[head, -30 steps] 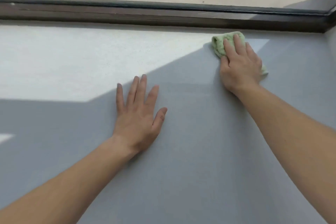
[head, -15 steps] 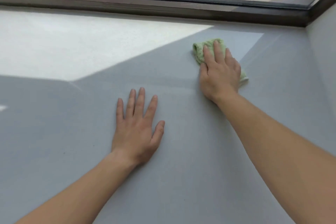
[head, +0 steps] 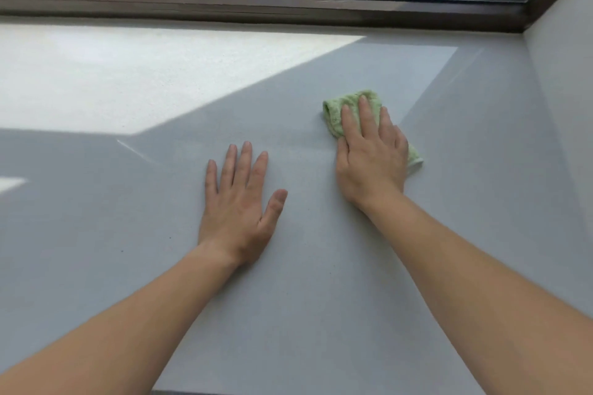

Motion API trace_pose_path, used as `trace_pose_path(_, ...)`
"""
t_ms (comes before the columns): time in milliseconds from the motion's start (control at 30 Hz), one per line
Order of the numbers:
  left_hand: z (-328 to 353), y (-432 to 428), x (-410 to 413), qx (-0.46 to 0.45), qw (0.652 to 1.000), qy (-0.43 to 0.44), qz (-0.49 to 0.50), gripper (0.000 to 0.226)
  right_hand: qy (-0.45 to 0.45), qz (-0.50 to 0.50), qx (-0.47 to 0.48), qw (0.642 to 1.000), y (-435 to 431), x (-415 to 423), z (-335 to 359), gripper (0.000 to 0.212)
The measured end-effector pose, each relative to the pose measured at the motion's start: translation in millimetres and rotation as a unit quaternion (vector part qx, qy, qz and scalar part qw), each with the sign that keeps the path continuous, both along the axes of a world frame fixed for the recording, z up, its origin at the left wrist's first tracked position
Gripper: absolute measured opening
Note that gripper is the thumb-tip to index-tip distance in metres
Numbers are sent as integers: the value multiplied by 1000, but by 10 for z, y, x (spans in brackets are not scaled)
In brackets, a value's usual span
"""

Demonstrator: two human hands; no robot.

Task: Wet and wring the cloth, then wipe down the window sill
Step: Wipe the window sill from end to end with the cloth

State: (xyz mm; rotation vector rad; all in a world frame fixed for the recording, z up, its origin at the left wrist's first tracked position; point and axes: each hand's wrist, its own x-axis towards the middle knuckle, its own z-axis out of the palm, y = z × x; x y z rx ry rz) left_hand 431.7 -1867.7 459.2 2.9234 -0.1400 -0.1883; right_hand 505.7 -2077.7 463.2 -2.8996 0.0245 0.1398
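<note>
Right hand (head: pixel 372 160) has drawn the green cloth (head: pixel 337 112) back from the window frame (head: pixel 256 9) toward the front edge of the window sill (head: pixel 321 298). The cloth now lies mid-depth, nearer the right end. Fingers (head: pixel 364 115) straight and close together, pressing it flat. Left hand (head: pixel 239 205) unmoved, flat on the sill, fingers spread. Judgement: wiping under way, and the left stretch is probably still to do.

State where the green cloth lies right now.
In the head view, the green cloth lies right of centre on the window sill, under the right hand.
</note>
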Motion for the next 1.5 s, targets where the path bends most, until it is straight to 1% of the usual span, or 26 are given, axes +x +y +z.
trace_pose_path(133, -3, 3, 8, -15, 1000, 3, 4, 76, -21, 165, -3, 986, 73, -837, -22, 57)
trace_pose_path(200, -2, -5, 4, -18, 1000, 5, 6, 74, -5, 225, -4, 974, -95, -894, -18, 55)
trace_pose_path(267, 7, -13, 8, -30, 1000, 2, 5, 71, -6, 196, -12, 980, -225, -723, -2, 54)
trace_pose_path(367, 6, -18, -12, -72, 997, -22, -3, 66, 10, 16, 2, 1000, -109, -549, 9, 55)
trace_pose_path(400, 2, -12, -16, -94, 995, -36, -3, 63, 5, -20, -2, 1000, 28, -614, 5, 57)
trace_pose_path(433, -2, -1, -23, -121, 992, -49, 3, 60, -4, -27, -9, 1000, 168, -750, -8, 58)
trace_pose_path(467, -2, 7, -30, -153, 986, -61, 13, 57, -10, -6, -11, 1000, 284, -943, -22, 59)
trace_pose_path(533, 15, 26, -51, -215, 972, -91, 36, 54, -17, 87, -11, 996, 334, -1339, -47, 60)
trace_pose_path(600, 42, 51, -128, -226, 967, -107, 41, 50, -3, 170, -8, 985, 144, -1513, -39, 57)
trace_pose_path(633, 63, 71, -205, -212, 971, -104, 36, 49, 0, 185, -10, 983, 18, -1491, -33, 56)
trace_pose_path(667, 79, 85, -291, -191, 976, -100, 26, 47, 3, 175, -14, 985, -96, -1420, -21, 56)
trace_pose_path(733, 101, 120, -520, -146, 985, -94, -5, 47, 7, 91, -16, 996, -190, -1266, -5, 57)
trace_pose_path(800, 110, 173, -755, -117, 990, -72, -25, 55, 4, -8, -16, 1000, -1, -1285, 2, 60)
trace_pose_path(867, 94, 237, -900, -115, 993, -25, -29, 67, -10, -43, -18, 999, 306, -1533, 6, 62)
trace_pose_path(900, 80, 269, -932, -116, 993, -9, -37, 70, -9, -18, -14, 1000, 433, -1731, 9, 62)
trace_pose_path(967, 57, 325, -951, -113, 992, -1, -58, 73, 0, 83, -15, 996, 515, -2165, 1, 60)
trace_pose_path(1033, 38, 346, -946, -100, 993, 0, -64, 75, 7, 166, -13, 986, 338, -2375, 3, 58)
trace_pose_path(1067, 24, 345, -955, -84, 994, 2, -67, 75, 7, 177, -17, 984, 203, -2370, -5, 57)
trace_pose_path(1133, -3, 328, -989, -48, 996, -4, -76, 75, 4, 118, -24, 993, -27, -2246, 2, 57)
trace_pose_path(1200, -10, 314, -1019, -36, 995, -10, -88, 73, 14, -1, -15, 1000, -56, -2149, 23, 58)
trace_pose_path(1267, -3, 322, -1024, -69, 994, -16, -87, 70, 15, -78, -20, 997, 182, -2227, 28, 60)
trace_pose_path(1300, 8, 328, -1025, -97, 992, -18, -81, 68, 12, -79, -25, 996, 324, -2347, 26, 61)
trace_pose_path(1333, 19, 327, -1025, -122, 990, -18, -73, 67, 9, -52, -24, 998, 438, -2492, 24, 61)
trace_pose_path(1400, 40, 284, -1058, -142, 987, -20, -67, 67, 6, 47, -20, 999, 457, -2780, 11, 59)
trace_pose_path(1467, 56, 186, -1119, -135, 987, -25, -80, 66, 3, 126, -9, 992, 187, -2864, 3, 56)
trace_pose_path(1500, 61, 128, -1153, -129, 987, -28, -90, 66, 0, 134, -10, 991, 3, -2839, -8, 56)
